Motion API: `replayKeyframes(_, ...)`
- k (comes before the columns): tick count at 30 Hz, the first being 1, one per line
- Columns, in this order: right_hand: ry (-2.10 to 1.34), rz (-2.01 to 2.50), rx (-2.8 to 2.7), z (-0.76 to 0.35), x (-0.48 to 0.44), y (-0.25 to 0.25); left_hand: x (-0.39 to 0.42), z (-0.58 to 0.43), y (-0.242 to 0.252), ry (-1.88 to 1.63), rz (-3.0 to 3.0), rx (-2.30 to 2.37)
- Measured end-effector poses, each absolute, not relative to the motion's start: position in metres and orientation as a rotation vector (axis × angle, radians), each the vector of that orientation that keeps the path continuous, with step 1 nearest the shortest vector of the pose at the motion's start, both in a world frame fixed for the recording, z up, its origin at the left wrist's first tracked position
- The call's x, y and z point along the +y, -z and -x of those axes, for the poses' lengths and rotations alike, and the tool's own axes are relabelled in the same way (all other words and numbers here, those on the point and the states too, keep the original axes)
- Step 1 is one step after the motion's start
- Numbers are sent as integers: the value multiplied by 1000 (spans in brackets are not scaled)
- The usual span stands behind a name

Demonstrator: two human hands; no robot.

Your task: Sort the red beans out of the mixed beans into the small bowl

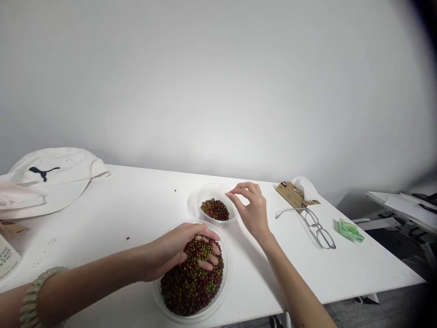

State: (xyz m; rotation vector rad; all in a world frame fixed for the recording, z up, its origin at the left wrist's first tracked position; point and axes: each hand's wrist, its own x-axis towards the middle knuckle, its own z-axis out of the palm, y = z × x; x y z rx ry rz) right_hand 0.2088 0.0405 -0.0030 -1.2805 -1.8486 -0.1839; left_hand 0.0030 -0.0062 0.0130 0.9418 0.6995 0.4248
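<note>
On the white table, near its front edge, 2 clear bowls stand just beside each other. The left hand lies palm down on the heaped red and green beans in the large bowl, fingers spread and partly sunk in. The right hand hovers at the right rim of the small bowl, fingers curled close; whether they pinch a bean cannot be told. Glasses lie further right.

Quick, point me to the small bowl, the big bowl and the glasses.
small bowl (210, 191), head view, bare far rim.
big bowl (227, 269), head view, clear right rim.
glasses (318, 227), head view, bridge between lenses.
</note>
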Motion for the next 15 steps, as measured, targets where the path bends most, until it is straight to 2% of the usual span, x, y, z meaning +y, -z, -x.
replayKeyframes(5, 148, 1351, -1904, -218, 45, 11, -2, -1, -28, -440, -1171, 752)
replayKeyframes(9, 115, 1360, -1914, -214, 39, 11, 1, 3, -38, -450, -1677, 853)
replayKeyframes(15, -126, 1058, -2016, -199, 14, -6, -7, 13, -52, -214, -2272, 701)
